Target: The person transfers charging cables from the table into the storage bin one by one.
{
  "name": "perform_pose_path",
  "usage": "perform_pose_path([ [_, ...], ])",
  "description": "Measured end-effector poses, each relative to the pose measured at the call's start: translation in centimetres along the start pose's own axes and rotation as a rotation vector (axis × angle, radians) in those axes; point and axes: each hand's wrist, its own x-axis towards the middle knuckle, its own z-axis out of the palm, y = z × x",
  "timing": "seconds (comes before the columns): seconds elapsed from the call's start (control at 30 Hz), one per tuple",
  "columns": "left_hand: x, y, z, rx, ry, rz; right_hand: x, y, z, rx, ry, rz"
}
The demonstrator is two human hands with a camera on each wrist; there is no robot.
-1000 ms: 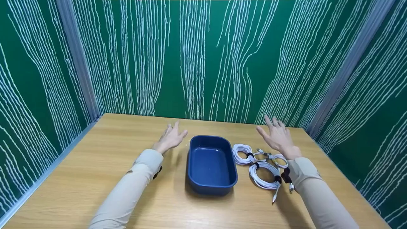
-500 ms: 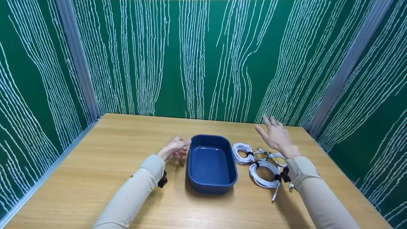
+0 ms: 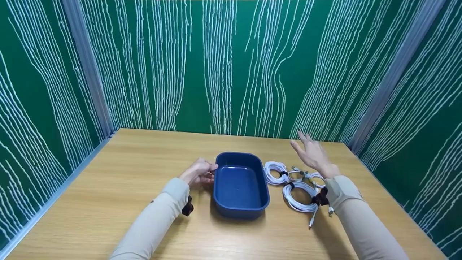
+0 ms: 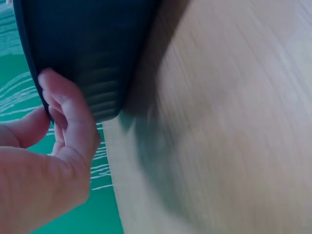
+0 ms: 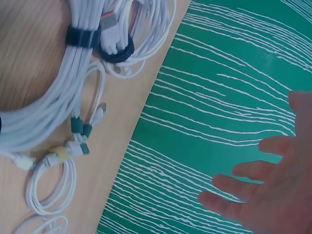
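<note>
A dark blue plastic bin with rounded corners stands on the wooden table, nothing inside it. My left hand pinches its left rim near the far end. In the left wrist view the thumb lies at the rim while the curled fingers press the outer wall. My right hand is raised beyond the cables with its fingers spread, holding nothing. Below it lie coiled white cables: a large coil with black straps, another coil beside the bin, and smaller ones.
Green walls with white wavy lines enclose the table at the back and both sides. Grey posts stand at the corners. The cables lie close to the bin's right side.
My left hand has come down and right from above the table and now grips the bin's left rim. The right hand has barely moved; the bin and cables stay in place.
</note>
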Motion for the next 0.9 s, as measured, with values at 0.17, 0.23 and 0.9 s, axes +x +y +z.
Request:
perform_pose_path([
  [0.17,0.4,-0.6,-0.5,-0.057,-0.034,-0.011,0.4,0.3,1.2,0.135,-0.044,0.029],
  [0.23,0.6,-0.7,-0.5,-0.072,-0.045,-0.018,0.5,0.5,1.9,0.172,-0.055,0.056],
  [0.9,1.0,-0.8,-0.4,-0.094,-0.059,-0.011,0.9,1.6,8.2,0.111,-0.213,0.205],
])
